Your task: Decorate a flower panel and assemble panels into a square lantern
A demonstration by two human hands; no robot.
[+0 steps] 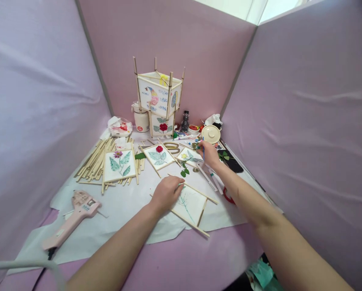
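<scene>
My left hand (166, 192) rests flat on a wooden-framed paper panel (190, 205) with a faint green leaf print, holding it down on white paper. My right hand (208, 154) is farther back and grips a thin blue-handled brush (203, 148), tip pointing up. It hovers by another framed panel (188, 155) with leaf prints, near small paint pots (194, 128). Green leaves (184, 171) lie between the two hands.
A pink glue gun (74, 216) lies front left. Wooden sticks (96, 160) and a flower panel (119, 165) sit left; a rose panel (159, 156) sits centre. A stacked paper lantern (158, 101), white jar (141, 119) and round lid (210, 133) stand at back. Pink partition walls enclose the table.
</scene>
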